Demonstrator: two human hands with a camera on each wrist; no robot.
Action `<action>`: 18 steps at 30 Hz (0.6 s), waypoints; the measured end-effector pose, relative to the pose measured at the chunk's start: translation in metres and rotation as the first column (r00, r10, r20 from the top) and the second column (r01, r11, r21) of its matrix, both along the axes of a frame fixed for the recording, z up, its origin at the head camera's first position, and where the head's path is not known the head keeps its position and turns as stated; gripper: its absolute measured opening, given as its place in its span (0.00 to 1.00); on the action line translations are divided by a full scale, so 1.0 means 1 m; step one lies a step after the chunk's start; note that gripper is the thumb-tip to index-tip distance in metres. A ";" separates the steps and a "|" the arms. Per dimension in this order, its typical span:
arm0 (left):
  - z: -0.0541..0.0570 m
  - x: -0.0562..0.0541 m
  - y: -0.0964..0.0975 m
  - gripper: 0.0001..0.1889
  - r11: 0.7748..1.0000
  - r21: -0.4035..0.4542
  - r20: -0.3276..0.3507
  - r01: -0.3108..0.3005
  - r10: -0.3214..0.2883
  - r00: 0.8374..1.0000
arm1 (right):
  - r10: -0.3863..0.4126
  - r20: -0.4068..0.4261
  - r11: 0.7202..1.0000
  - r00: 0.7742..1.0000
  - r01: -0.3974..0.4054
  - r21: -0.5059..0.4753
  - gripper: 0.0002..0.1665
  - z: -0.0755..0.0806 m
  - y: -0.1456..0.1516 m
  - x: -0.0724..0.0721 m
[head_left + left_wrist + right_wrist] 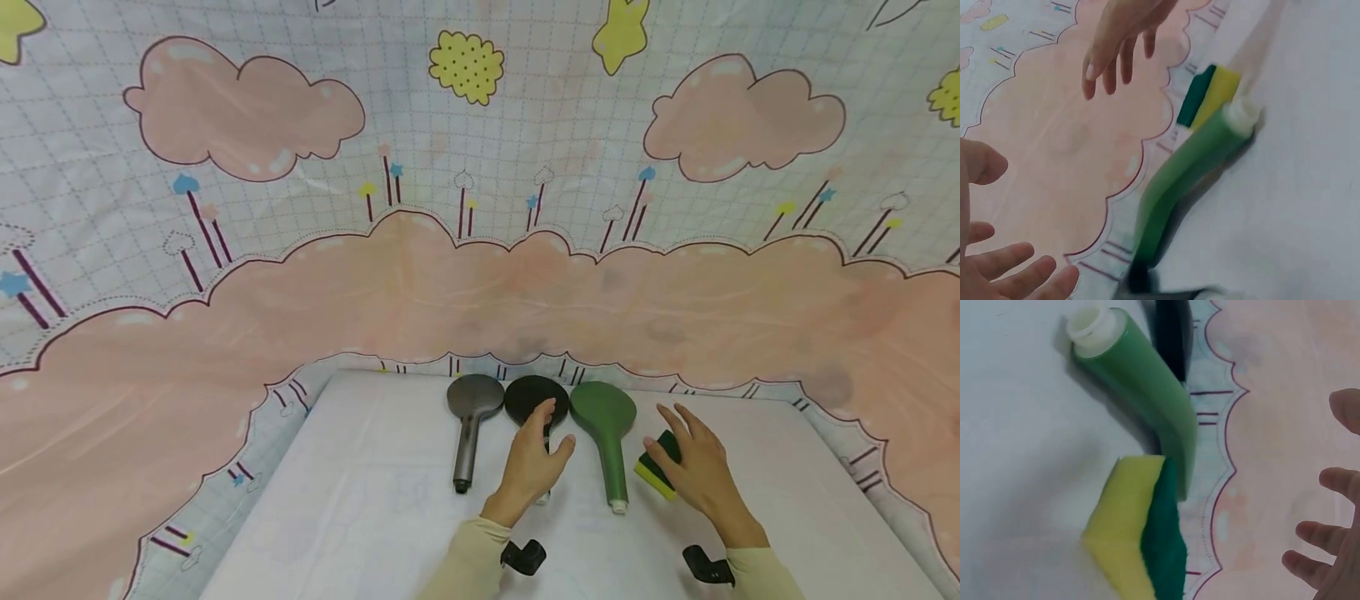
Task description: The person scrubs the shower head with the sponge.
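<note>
Three handheld shower heads lie side by side on the white table: a grey one (476, 397), a black one (527, 395) and a green one (604, 408). My left hand (528, 463) hovers over the black one, hiding most of its handle, with fingers spread and nothing held. To the right of the green shower head sits a yellow sponge with a dark green scouring side (656, 478). Over it my right hand (702, 472) is raised, fingers apart and holding nothing. In the right wrist view the sponge (1125, 519) lies close by the green shower head's white threaded end.
The white tabletop (345, 500) extends around the shower heads and sponge. Behind it hangs a patterned cloth (525, 300) with pink clouds and yellow shapes, which also shows along both sides. A black wrist mount (525, 557) sticks out from the left sleeve, another (707, 566) from the right.
</note>
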State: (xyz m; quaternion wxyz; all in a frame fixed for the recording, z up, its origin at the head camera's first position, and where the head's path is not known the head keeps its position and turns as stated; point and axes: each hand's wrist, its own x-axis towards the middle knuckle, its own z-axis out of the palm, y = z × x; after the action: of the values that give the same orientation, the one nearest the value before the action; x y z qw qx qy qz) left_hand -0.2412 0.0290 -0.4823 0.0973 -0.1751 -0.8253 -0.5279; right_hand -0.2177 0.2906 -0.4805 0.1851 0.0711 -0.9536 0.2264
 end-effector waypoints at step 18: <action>-0.032 0.009 0.055 0.31 0.963 0.270 0.228 0.014 -0.078 0.970 | -0.060 -0.001 0.983 0.998 0.059 -0.171 0.38 -0.017 0.018 0.016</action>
State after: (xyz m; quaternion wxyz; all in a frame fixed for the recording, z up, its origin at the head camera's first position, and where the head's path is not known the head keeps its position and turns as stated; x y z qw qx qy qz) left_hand -0.2322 0.0843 -0.5147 0.0083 -0.1157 -0.7483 -0.6532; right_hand -0.2021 0.3082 -0.4975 0.2003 0.0269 -0.9318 0.3016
